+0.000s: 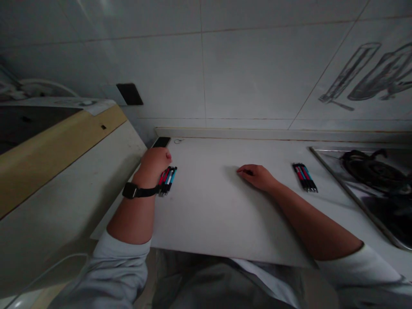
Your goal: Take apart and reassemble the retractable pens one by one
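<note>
Two sides at risk of a stray nudge

The left pens [169, 178] lie side by side at nine o'clock on the white surface [206, 210], their black, red, white and blue barrels running roughly from one o'clock to seven. The right pens [304, 177] form a neat row at three o'clock, slanting from eleven to five, apart from both hands.

Just beside the first row is the left hand [156, 159], its grip clenched in a fist, knuckles up; whether it encloses anything, I cannot tell. The watch [130, 190] on that wrist has a black strap reaching the pens, touching or barely clear. A swing of the wrist towards three o'clock could catch them and fan them out, since such barrels probably roll.

The right hand [257, 177] rests near the middle, its grip loosely curled; nothing shows in it, but how far it closes is unclear. Its forearm, swept outward, could knock the right pens towards the hob [354, 197] at four o'clock.

At one o'clock from the fist lies a dark phone [162, 141], partly covered; a forward push could shove it. A thin ring [177, 141] lies just beside it.
</note>
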Demonstrator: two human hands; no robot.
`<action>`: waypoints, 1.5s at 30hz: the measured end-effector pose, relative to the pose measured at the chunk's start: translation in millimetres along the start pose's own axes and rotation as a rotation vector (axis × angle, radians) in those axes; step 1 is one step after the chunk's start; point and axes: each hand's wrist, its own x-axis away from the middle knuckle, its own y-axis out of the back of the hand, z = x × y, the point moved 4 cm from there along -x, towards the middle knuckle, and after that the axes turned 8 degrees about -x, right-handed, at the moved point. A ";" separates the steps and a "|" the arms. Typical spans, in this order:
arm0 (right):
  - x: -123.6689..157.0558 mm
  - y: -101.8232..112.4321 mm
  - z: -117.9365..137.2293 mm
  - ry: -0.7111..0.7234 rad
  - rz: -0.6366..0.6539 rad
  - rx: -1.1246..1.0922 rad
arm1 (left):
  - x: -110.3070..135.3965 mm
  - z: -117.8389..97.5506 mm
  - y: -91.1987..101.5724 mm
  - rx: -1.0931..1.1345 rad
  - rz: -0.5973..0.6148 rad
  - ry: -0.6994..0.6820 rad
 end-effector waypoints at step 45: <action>8.6 -17.2 43.7 0.179 0.090 -0.057 | 54.1 -150.1 -32.5 0.231 0.016 -0.746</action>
